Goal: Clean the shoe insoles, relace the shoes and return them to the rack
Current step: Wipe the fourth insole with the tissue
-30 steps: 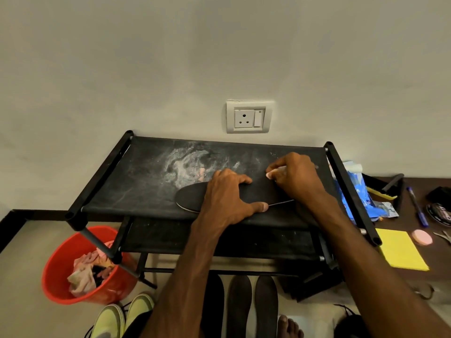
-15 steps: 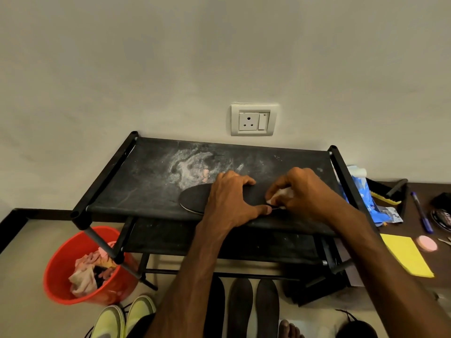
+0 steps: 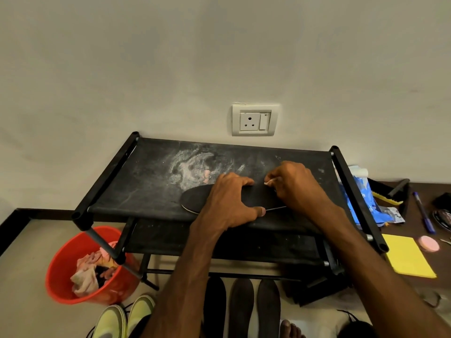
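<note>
A black insole (image 3: 195,197) lies flat on the dusty top shelf of the black shoe rack (image 3: 156,167). My left hand (image 3: 231,201) grips it across the middle, fingers over the far edge and thumb on the near edge. My right hand (image 3: 296,185) sits over the insole's right end and pinches a small white wipe (image 3: 268,182) against it. Three more dark insoles (image 3: 241,306) lie side by side on the floor under the rack. A pair of yellow-green shoes (image 3: 124,318) stands at the bottom left.
A red bucket (image 3: 66,262) with crumpled rags stands left of the rack. To the right, a brown surface holds a blue packet (image 3: 366,198), a yellow pad (image 3: 407,259), a pink round eraser (image 3: 428,243), a pen (image 3: 423,213) and a brush. A wall socket (image 3: 255,120) is above.
My right hand slid the wipe toward me along the insole, then back away to its far edge. My left hand kept holding the insole in place.
</note>
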